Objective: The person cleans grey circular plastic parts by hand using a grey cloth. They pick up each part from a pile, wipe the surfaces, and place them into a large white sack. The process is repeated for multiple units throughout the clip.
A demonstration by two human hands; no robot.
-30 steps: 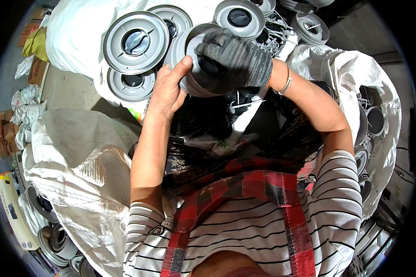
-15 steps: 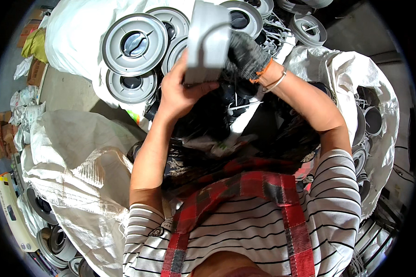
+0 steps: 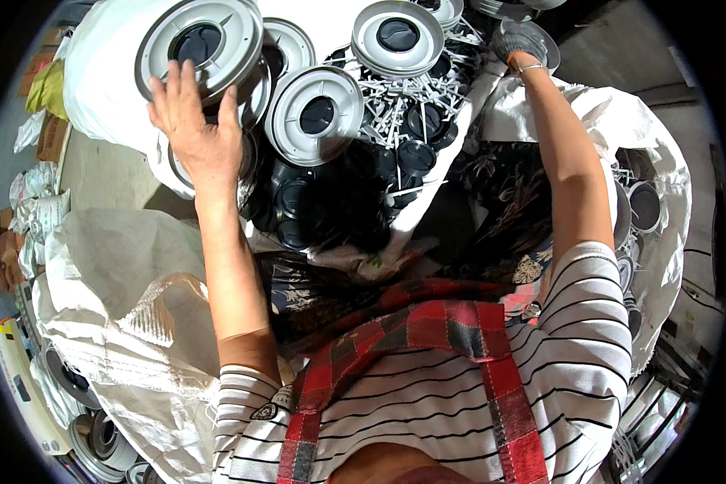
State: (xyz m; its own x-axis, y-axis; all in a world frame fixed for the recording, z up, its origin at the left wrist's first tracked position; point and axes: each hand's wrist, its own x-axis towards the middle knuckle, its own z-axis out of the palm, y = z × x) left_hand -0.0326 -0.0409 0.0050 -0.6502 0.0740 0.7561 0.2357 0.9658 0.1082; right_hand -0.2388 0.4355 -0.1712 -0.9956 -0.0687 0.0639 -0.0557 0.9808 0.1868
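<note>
My bare left hand (image 3: 195, 133) has its fingers stretched over the near rim of a round grey plastic part with a black centre (image 3: 160, 52), on top of other such parts at the upper left. My right hand (image 3: 520, 42), in a dark grey work glove with an orange cuff, reaches far out at the upper right. It lies over a grey ring-shaped part (image 3: 552, 48); its fingertips do not show clearly. Between the hands are another grey round part (image 3: 315, 115), a stacked grey part (image 3: 397, 39) and several black round caps (image 3: 417, 157).
Thin white plastic sticks (image 3: 387, 101) lie loose among the parts. White woven sacks (image 3: 137, 282) stand on both sides, the right sack (image 3: 661, 161) holding more round parts. At the far left are cardboard boxes (image 3: 0, 250) and a yellow bag (image 3: 47, 87).
The grey round part held between both hands is no longer there. My left hand has moved left onto the stacked parts; my gloved right hand has moved away to the upper right.
</note>
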